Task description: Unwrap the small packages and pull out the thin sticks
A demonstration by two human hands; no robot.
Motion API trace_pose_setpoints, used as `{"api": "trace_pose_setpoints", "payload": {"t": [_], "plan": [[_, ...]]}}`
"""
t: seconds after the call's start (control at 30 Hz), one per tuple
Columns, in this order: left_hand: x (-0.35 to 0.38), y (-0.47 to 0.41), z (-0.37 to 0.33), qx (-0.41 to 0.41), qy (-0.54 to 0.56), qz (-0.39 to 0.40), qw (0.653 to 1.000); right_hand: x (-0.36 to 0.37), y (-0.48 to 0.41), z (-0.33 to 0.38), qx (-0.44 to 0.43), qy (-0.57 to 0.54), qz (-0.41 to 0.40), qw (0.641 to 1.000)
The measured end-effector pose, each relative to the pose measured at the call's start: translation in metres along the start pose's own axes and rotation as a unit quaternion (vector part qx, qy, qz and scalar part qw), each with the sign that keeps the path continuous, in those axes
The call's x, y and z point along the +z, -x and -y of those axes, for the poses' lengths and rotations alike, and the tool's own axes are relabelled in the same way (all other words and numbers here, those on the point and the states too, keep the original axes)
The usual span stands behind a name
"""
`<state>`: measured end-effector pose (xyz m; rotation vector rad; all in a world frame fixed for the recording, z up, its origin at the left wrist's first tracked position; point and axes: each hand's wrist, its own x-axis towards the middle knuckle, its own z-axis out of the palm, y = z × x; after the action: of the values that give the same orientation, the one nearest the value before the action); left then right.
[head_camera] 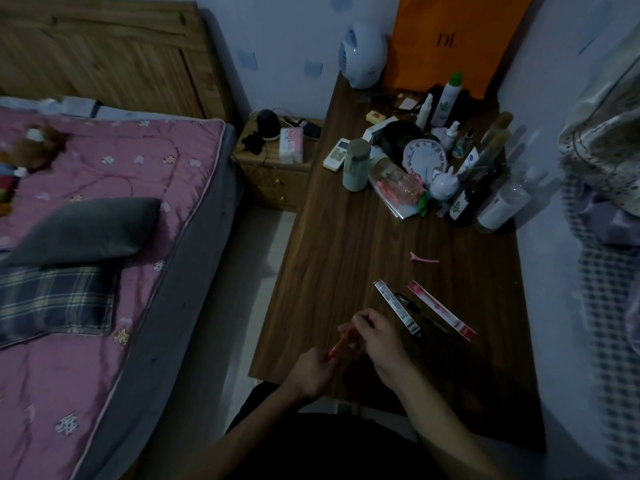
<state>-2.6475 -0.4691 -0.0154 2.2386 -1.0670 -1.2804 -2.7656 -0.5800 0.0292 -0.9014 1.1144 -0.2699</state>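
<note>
While both hands meet over the near edge of the desk, they hold one thin red stick between them. The left hand grips the near end of the stick with curled fingers, and the right hand pinches its far end with fingertips and thumb. The stick is slanted, its near end lower and to the left, and it is above the desk, not lying on it. The room is dark, so I cannot tell what kind of stick it is.

Just right of the right hand a white box lies flat on the desk, long and narrow, and beside it, further right, lies a red box of similar shape. Between these two a dark thing lies, too dim to name. A pink clip lies alone further away, well apart from the hands.

At the far end of the desk stand many bottles and jars close together, with a round clock, a remote, a white fan and an orange bag against the wall. To the left is a bed with a pink cover, a grey pillow and a checked pillow. A small nightstand stands between the bed and the desk.
</note>
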Motion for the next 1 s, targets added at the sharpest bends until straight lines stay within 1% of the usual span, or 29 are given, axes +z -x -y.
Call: {"api": "trace_pose_setpoints", "payload": {"t": [0.1, 0.17, 0.3, 0.4, 0.53, 0.6, 0.7, 0.77, 0.83, 0.93, 1.0], "plan": [[-0.001, -0.001, 0.001, -0.004, -0.011, -0.002, 1.000, 0.008, 0.001, -0.001, -0.005, -0.064, -0.007, 0.998], [-0.003, -0.002, 0.000, -0.011, -0.006, 0.000, 1.000, 0.008, 0.000, 0.000, 0.006, -0.107, -0.011, 0.994], [-0.007, -0.003, -0.004, -0.011, -0.007, 0.009, 1.000, 0.002, -0.003, 0.001, 0.036, -0.190, 0.017, 0.981], [-0.010, -0.002, -0.005, -0.005, -0.011, 0.019, 1.000, 0.002, -0.006, -0.003, 0.046, -0.214, 0.032, 0.975], [-0.014, 0.000, -0.007, -0.012, 0.002, 0.029, 0.999, -0.004, -0.014, -0.005, 0.043, -0.216, 0.031, 0.975], [-0.015, 0.002, -0.007, -0.009, -0.002, 0.023, 1.000, -0.009, -0.018, -0.002, 0.039, -0.227, 0.013, 0.973], [-0.016, 0.002, -0.002, -0.007, 0.018, 0.023, 1.000, -0.019, -0.027, 0.005, 0.024, -0.249, -0.065, 0.966], [-0.015, 0.000, 0.003, -0.017, 0.037, 0.031, 0.999, -0.024, -0.031, 0.008, 0.029, -0.220, -0.126, 0.967], [-0.014, -0.003, 0.006, -0.031, 0.068, 0.038, 0.996, -0.028, -0.034, 0.009, 0.035, -0.153, -0.161, 0.974], [-0.013, -0.008, 0.008, -0.045, 0.112, 0.016, 0.993, -0.027, -0.040, 0.006, 0.023, -0.051, -0.169, 0.984], [-0.013, -0.011, 0.008, -0.058, 0.164, 0.015, 0.985, -0.023, -0.046, -0.001, 0.001, 0.026, -0.175, 0.984]]}}
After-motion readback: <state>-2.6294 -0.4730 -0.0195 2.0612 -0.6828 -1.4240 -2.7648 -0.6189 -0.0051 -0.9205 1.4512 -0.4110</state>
